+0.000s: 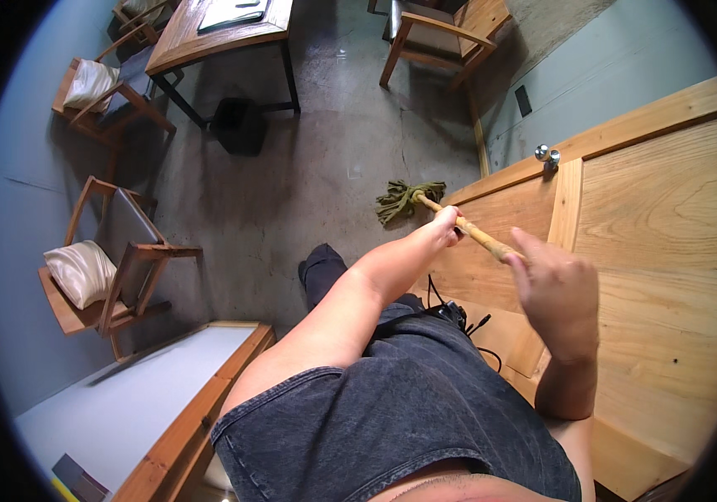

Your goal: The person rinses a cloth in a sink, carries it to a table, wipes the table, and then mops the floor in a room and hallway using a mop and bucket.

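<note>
A mop with a yellowish bamboo handle [485, 240] and a head of green cloth strips [398, 203] slants across in front of me. Its strips rest on the grey concrete floor, beside the bottom of the wooden door. My left hand [448, 224] is closed round the handle a little above the strips. Higher on the same handle, at its near end, my right hand [557, 294] is closed, one finger lifted and partly stretched out. The tip of the handle is hidden by that hand.
The wooden door [659, 201] with a metal knob [547, 156] stands close on my right. A white panel with a wooden frame [199, 397] is at lower left. Beyond are a black bin [239, 127], a wooden table [216, 33] and several armchairs, one cushioned [82, 272] at left.
</note>
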The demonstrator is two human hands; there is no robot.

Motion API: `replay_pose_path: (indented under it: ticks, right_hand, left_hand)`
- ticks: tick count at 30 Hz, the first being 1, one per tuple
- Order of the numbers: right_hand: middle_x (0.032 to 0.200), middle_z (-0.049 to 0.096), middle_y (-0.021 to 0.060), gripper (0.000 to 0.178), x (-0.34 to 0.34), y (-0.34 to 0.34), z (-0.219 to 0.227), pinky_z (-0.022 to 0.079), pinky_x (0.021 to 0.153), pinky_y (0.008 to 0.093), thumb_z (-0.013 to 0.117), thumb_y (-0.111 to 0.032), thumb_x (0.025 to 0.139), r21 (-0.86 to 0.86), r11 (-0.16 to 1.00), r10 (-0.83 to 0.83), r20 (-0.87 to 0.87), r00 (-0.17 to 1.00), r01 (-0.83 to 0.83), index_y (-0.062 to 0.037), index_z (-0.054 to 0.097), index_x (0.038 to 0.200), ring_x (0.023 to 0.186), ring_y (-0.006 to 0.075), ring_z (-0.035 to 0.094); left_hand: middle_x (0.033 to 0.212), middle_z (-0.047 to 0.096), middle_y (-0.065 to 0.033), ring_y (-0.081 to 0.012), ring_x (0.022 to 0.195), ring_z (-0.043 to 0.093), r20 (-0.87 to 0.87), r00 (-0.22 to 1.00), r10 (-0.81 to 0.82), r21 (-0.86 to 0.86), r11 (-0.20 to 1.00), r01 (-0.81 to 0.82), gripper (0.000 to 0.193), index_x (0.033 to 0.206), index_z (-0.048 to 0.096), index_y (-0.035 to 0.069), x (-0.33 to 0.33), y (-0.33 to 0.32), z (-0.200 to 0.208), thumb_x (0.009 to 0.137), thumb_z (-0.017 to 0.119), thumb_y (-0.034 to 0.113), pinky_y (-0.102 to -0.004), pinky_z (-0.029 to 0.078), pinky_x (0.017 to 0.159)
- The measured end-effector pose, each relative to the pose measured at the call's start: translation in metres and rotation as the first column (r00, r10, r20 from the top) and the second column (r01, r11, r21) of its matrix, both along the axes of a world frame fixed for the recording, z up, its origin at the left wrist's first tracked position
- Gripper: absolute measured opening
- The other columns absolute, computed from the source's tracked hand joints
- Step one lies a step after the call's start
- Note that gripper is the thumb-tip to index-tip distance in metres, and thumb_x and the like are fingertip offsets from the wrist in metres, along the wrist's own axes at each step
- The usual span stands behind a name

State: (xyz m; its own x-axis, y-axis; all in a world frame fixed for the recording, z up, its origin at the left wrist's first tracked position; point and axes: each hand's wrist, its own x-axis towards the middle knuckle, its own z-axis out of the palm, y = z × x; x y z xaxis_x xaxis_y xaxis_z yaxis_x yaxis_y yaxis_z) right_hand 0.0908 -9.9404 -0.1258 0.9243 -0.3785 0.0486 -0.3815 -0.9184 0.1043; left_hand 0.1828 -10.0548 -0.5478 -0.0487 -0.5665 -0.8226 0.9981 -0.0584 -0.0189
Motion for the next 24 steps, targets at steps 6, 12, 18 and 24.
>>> replay_pose_path:
  ticks: [6,12,18,24]
  right_hand:
    - [0.082,0.067,0.0201,0.02,0.034,-0.025,0.001,0.05,0.063,0.0382,0.064,-0.005,0.086,0.285,0.95,-0.186,0.181,0.966,0.129,0.0016,0.069,0.104,0.07,0.0337,0.065]
    - [0.085,0.068,0.0201,0.02,0.134,-0.018,-0.01,0.051,0.065,0.0344,0.063,0.0,0.084,0.449,0.893,-0.177,0.274,0.945,0.037,0.0023,0.069,0.103,0.071,0.0304,0.067]
    - [0.086,0.069,0.0211,0.018,0.274,-0.022,-0.03,0.053,0.068,0.0332,0.065,-0.004,0.086,0.537,0.839,-0.018,0.187,0.982,-0.087,0.002,0.07,0.101,0.074,0.0294,0.069]
    - [0.091,0.069,0.0154,0.019,0.354,-0.005,-0.137,0.055,0.073,0.0364,0.066,-0.014,0.089,0.614,0.781,0.057,0.118,0.991,-0.118,-0.0056,0.072,0.104,0.079,0.0287,0.068]
  left_hand:
    - [0.075,0.057,-0.0064,-0.0201,0.06,0.059,0.038,0.999,0.01,0.139,0.99,-0.016,0.013,0.094,0.051,0.009,0.059,0.012,-0.007,0.082,0.052,0.014,-0.0344,0.054,0.049]
    - [0.074,0.053,-0.0052,-0.0211,0.064,0.056,0.062,0.975,0.212,0.142,0.965,-0.219,0.007,0.084,0.05,0.01,0.177,0.089,-0.01,0.08,0.055,0.012,-0.0362,0.055,0.058]
    - [0.069,0.054,-0.0045,-0.0193,0.057,0.057,0.079,0.917,0.391,0.146,0.905,-0.399,0.006,0.082,0.051,0.01,0.334,0.168,-0.033,0.082,0.054,0.015,-0.0331,0.053,0.048]
    - [0.082,0.059,-0.0113,-0.0265,0.077,0.06,0.321,0.776,0.543,0.327,0.705,-0.629,0.016,0.096,0.054,0.005,0.443,0.268,-0.112,0.082,0.06,0.011,-0.0453,0.056,0.072]
